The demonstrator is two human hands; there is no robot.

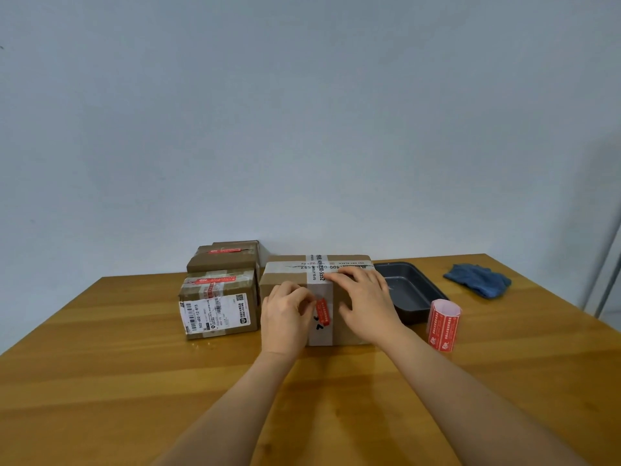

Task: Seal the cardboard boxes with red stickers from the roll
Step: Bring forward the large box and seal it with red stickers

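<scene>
Head view, only one: wooden table against a pale wall. Centre box sits in front of the person, taped with white printed tape in a cross. Left hand is at the box's near face, fingertips pinched on the edge of a red sticker that lies on the white tape strip; whether the sticker is fully stuck down is not readable. Right hand lies flat and spread on the box's top and near edge, gripping nothing, just pressing on the cardboard. Left of it, just beside, a smaller box with a shipping label, red sticker already on top. Behind that, a stack of two more boxes against the wall, top one also with a red strip; their lower parts are blocked by the labelled box. Right of the centre box: dark metal tray, its near left corner hidden behind the right hand and box. Sticker roll stands upright in front of the tray, near the right forearm, not touched. Blue cloth bunched at the far right corner, well apart from the rest. Printing on stickers and label too small to read. Metal pole at the right frame edge, cut off.
</scene>
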